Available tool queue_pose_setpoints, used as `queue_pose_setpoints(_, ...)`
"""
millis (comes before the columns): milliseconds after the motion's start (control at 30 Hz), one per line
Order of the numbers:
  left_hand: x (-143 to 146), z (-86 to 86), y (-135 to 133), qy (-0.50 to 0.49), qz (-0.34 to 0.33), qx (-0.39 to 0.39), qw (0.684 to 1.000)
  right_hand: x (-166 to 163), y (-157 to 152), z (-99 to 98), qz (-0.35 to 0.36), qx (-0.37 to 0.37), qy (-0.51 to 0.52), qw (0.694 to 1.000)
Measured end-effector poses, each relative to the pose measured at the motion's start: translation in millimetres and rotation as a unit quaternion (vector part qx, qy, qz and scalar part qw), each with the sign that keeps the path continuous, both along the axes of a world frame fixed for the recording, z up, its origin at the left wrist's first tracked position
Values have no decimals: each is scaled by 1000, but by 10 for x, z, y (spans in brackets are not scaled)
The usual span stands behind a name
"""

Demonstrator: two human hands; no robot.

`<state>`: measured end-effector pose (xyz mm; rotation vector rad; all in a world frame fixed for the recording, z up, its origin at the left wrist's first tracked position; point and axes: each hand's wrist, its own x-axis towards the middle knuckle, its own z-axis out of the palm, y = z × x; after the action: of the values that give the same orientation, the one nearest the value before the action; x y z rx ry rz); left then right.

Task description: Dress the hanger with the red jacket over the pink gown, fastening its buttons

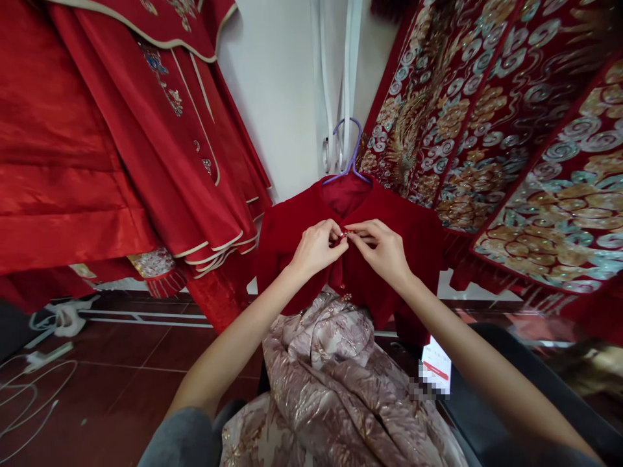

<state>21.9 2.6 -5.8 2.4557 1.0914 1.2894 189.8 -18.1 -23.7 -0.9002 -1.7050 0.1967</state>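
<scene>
A dark red jacket (302, 217) hangs in front of me on a purple hanger (351, 170). At its neckline, my left hand (317, 246) and my right hand (382, 246) meet, fingertips pinched together on a small shiny button (344, 234). Most of the button is covered by my fingers, so I cannot tell whether it is fastened. Lower on the jacket front, a small gold ornament (346, 298) shows. Crumpled mauve fabric with a metallic floral pattern (326, 370) lies below the jacket, across my lap.
Red garments with pale trim (195, 162) hang at left, and red embroidered panels (487, 130) at right. A phone with a lit screen (435, 366) rests on a black surface (506, 389). White cables (48, 383) and a pale shoe (68, 320) lie on the tiled floor.
</scene>
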Motion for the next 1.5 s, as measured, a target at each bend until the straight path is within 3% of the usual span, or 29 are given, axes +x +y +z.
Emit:
queue_pose_setpoints(300,-60,58,76,87,-15,21,996,32,35,29,10,-14,6,1000)
queue_pose_setpoints(633,-2,61,57,161,48,68,983,-11,62,41,3,-24,26,999)
queue_pose_setpoints(1033,25,26,105,191,45,91,976,1,113,20,4,-27,-8,1000)
queue_pose_setpoints(1133,58,-30,94,128,16,71,989,-18,157,-18,13,-18,3,1000)
queue_pose_setpoints(1233,102,-164,58,-52,-26,-18,998,-109,141,-177,54,-17,105,993)
queue_pose_setpoints(1333,142,-332,13,-212,-98,-147,961,-243,27,-445,88,-38,195,976)
queue_pose_setpoints(1500,155,-503,-35,-390,-149,-267,869,-364,-219,-854,38,-96,231,968)
